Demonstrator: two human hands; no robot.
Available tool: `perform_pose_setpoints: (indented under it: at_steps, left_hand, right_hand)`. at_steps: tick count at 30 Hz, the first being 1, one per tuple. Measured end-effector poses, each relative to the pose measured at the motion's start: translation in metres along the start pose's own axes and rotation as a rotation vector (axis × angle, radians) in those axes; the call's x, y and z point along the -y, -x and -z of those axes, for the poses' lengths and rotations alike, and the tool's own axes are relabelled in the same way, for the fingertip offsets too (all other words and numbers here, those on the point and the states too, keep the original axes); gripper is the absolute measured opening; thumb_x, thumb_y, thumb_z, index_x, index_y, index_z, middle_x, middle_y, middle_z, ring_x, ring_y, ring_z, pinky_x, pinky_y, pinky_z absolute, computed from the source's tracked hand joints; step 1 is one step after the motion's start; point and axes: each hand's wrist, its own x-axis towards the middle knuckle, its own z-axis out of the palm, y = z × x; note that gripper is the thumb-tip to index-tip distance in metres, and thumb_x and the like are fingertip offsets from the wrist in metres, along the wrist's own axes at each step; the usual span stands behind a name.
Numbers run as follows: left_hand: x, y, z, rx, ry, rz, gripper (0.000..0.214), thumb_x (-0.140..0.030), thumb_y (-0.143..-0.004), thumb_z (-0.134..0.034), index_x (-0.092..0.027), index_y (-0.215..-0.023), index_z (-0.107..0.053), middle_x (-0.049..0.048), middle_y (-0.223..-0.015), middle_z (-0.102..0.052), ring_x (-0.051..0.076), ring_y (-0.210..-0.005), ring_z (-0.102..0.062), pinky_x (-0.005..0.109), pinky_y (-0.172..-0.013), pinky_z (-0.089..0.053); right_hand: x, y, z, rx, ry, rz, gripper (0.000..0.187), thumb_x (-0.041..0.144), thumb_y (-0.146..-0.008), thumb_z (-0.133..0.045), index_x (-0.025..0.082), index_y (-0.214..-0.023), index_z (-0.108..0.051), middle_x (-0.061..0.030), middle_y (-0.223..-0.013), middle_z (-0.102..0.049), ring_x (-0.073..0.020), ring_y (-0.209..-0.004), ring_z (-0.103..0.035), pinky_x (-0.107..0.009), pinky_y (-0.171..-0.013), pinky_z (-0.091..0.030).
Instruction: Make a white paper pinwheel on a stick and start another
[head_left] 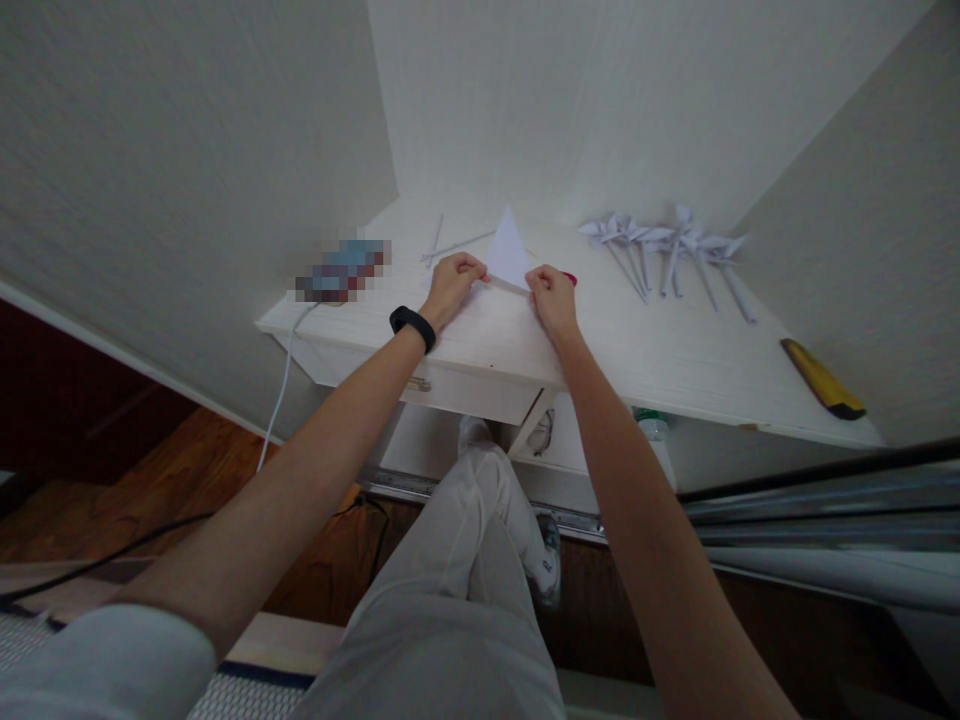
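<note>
A white sheet of paper folded into a triangle (508,250) is held between my two hands, its tip pointing away from me toward the wall. My left hand (454,285) pinches its left lower corner; a black band circles that wrist. At the right lower corner, the fingers of my right hand (553,298) are closed on the paper. A small red object (570,278) peeks out behind my right hand, mostly hidden. Thin rolled paper sticks (459,245) lie just beyond my left hand.
Several folded paper pinwheels on sticks (675,240) lie at the desk's back right. A yellow and black object (823,380) rests near the right edge. On the left, a blurred device (345,270) has a white cable (281,390) hanging off the white desk (465,345).
</note>
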Motion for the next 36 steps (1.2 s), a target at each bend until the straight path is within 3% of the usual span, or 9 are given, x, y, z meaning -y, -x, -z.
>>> perform_pose_setpoints:
  at_steps: [4,13,22,27,36]
  left_hand:
    - [-0.003,0.000,0.002,-0.065,0.001,0.024,0.006,-0.021,-0.072,-0.056,-0.017,-0.067,-0.057,0.0029,-0.068,-0.066,0.013,-0.066,-0.057,0.027,-0.064,-0.045]
    - [-0.003,0.001,0.001,-0.068,0.004,0.012,0.007,-0.020,-0.072,-0.056,-0.016,-0.066,-0.057,0.0031,-0.068,-0.066,0.014,-0.071,-0.060,0.030,-0.073,-0.048]
    - [0.003,-0.002,0.002,-0.053,-0.006,0.000,0.006,-0.020,-0.072,-0.057,-0.016,-0.068,-0.058,0.0039,-0.069,-0.067,0.014,-0.070,-0.060,0.029,-0.072,-0.048]
    - [0.001,0.000,0.000,0.019,-0.044,-0.005,0.007,-0.022,-0.072,-0.058,-0.017,-0.067,-0.058,0.0035,-0.067,-0.066,0.014,-0.069,-0.059,0.029,-0.071,-0.048]
    - [0.003,-0.001,0.000,0.046,-0.038,-0.013,0.006,-0.023,-0.072,-0.057,-0.017,-0.069,-0.058,0.0035,-0.068,-0.066,0.014,-0.071,-0.060,0.030,-0.074,-0.048]
  right_hand:
    - [0.000,0.000,-0.001,-0.002,-0.016,-0.014,0.023,0.032,-0.083,-0.040,0.019,-0.067,-0.050,0.0013,-0.060,-0.052,-0.0126,-0.062,-0.052,-0.024,-0.059,-0.036]
    - [0.000,0.001,0.000,0.038,-0.044,-0.038,0.018,0.022,-0.081,-0.042,0.019,-0.066,-0.049,0.0060,-0.045,-0.044,-0.0095,-0.045,-0.043,-0.023,-0.056,-0.035]
    - [0.003,0.003,0.003,0.041,-0.076,-0.024,0.026,0.033,-0.086,-0.041,0.019,-0.065,-0.050,0.0047,-0.046,-0.047,-0.0093,-0.047,-0.045,-0.023,-0.055,-0.035]
    - [0.007,0.005,0.005,0.038,-0.073,-0.025,0.034,0.045,-0.085,-0.044,0.020,-0.064,-0.050,0.0040,-0.046,-0.047,-0.0105,-0.049,-0.047,-0.023,-0.055,-0.036]
    - [0.010,0.005,0.005,0.056,-0.077,-0.054,0.030,0.038,-0.085,-0.047,0.019,-0.062,-0.049,0.0048,-0.044,-0.044,-0.0098,-0.045,-0.043,-0.024,-0.055,-0.034]
